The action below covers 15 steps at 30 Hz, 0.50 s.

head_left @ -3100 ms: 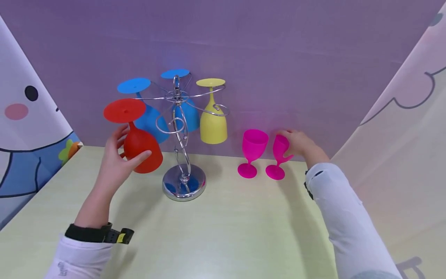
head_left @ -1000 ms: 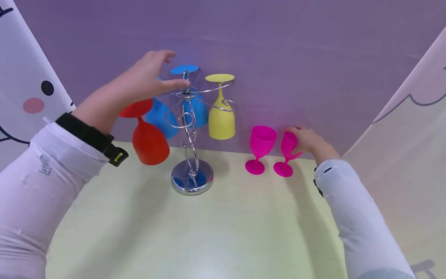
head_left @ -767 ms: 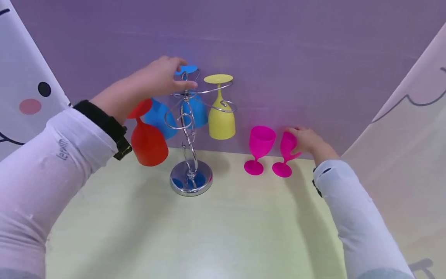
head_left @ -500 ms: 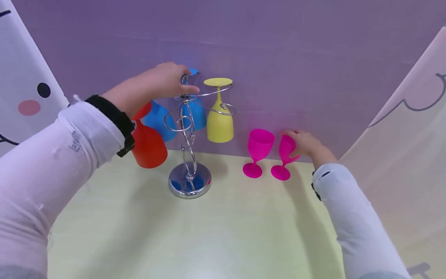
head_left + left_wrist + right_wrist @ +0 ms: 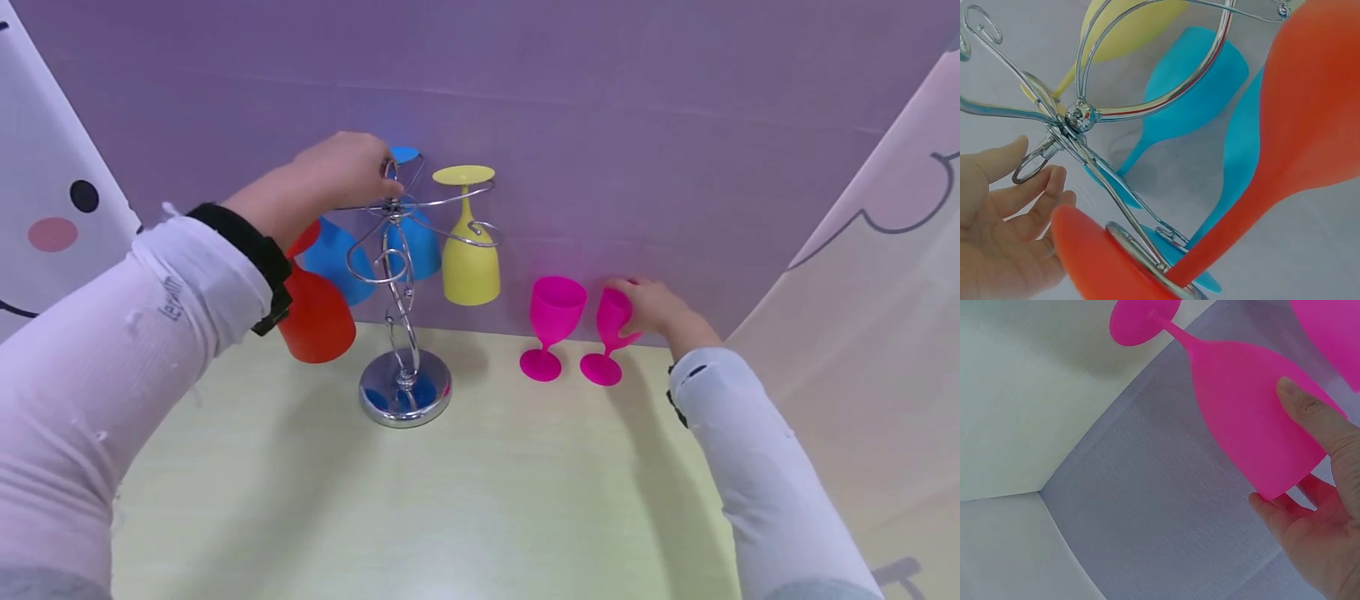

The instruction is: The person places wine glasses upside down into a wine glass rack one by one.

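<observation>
My left hand (image 5: 341, 173) is at the top of a chrome wine glass rack (image 5: 405, 387), thumb and fingers pinching its top ring (image 5: 1035, 164). Upside down from the rack's arms hang a red wine glass (image 5: 318, 321), two blue ones, including the rear blue wine glass (image 5: 420, 246), and a yellow wine glass (image 5: 471, 271). My left wrist partly covers the red glass's foot in the head view. On the right, my right hand (image 5: 654, 310) grips the bowl of a pink wine glass (image 5: 1247, 412), which stands upright on the table. Its thumb lies along the near side of the bowl.
A second pink wine glass (image 5: 557, 308) stands upright just left of the held one. The pale table (image 5: 465, 492) ends at a purple backdrop (image 5: 600, 167) behind the rack. Printed cloth panels (image 5: 885, 317) flank both sides.
My left hand has left the red glass, which now hangs from the rack, risen to the rack's top and closed its fingers on the ring. My right hand keeps its grip on the pink glass.
</observation>
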{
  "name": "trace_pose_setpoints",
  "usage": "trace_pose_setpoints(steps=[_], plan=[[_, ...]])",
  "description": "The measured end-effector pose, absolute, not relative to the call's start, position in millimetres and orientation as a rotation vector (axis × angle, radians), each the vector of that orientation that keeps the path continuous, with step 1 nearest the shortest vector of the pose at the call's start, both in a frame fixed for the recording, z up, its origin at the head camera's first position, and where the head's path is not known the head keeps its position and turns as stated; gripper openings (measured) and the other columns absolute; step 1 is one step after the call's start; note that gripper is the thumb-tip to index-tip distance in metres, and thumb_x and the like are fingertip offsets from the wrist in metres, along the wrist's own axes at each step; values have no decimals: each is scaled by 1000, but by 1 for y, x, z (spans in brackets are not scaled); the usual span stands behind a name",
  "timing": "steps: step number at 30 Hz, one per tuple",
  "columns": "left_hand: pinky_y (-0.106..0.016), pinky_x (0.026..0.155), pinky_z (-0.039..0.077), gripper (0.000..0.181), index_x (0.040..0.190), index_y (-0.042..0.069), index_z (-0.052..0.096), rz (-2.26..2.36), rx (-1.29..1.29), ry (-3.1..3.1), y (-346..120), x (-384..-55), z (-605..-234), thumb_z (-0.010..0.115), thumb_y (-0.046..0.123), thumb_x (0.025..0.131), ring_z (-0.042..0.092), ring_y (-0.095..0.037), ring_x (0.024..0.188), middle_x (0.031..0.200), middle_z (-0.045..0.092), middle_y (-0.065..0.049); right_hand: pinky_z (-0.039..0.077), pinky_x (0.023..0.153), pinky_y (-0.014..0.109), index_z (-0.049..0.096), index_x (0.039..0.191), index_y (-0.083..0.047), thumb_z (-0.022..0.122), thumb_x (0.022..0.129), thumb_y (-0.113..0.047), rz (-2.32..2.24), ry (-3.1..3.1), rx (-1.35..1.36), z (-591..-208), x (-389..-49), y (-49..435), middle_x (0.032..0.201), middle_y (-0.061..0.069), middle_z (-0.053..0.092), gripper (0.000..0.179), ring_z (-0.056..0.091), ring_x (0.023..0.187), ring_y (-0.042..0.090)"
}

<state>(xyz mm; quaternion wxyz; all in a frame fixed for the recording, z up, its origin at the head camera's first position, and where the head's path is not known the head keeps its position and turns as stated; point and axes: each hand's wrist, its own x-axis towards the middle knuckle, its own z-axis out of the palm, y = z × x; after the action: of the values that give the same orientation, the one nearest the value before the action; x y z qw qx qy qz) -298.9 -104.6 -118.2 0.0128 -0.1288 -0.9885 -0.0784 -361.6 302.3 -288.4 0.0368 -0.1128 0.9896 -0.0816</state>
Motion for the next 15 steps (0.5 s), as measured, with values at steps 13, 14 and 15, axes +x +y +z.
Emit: trace_pose_setpoints(steps=[13, 14, 15], plan=[[-45, 80, 48, 34, 118, 0, 54, -239, -450, -3048, -103, -301, -121, 50, 24, 94, 48, -32, 100, 105, 55, -18, 46, 83, 58, 33, 140, -20, 78, 66, -7, -256, 3029, -314, -287, -358, 301, 138, 22, 28, 88, 23, 123, 46], [-44, 80, 49, 34, 118, 0, 54, -234, -449, -3045, -103, -301, -121, 50, 24, 94, 48, -32, 100, 106, 55, -18, 46, 83, 59, 33, 140, -20, 78, 66, -8, -251, 3028, -314, -286, -358, 301, 138, 22, 28, 87, 23, 123, 46], [-44, 81, 49, 35, 119, 0, 54, -228, -449, -3043, -103, -301, -120, 50, 24, 94, 48, -32, 101, 107, 55, -19, 46, 83, 59, 33, 140, -20, 78, 66, -8, -248, 3028, -315, -286, -358, 301, 139, 22, 28, 87, 23, 123, 46]])
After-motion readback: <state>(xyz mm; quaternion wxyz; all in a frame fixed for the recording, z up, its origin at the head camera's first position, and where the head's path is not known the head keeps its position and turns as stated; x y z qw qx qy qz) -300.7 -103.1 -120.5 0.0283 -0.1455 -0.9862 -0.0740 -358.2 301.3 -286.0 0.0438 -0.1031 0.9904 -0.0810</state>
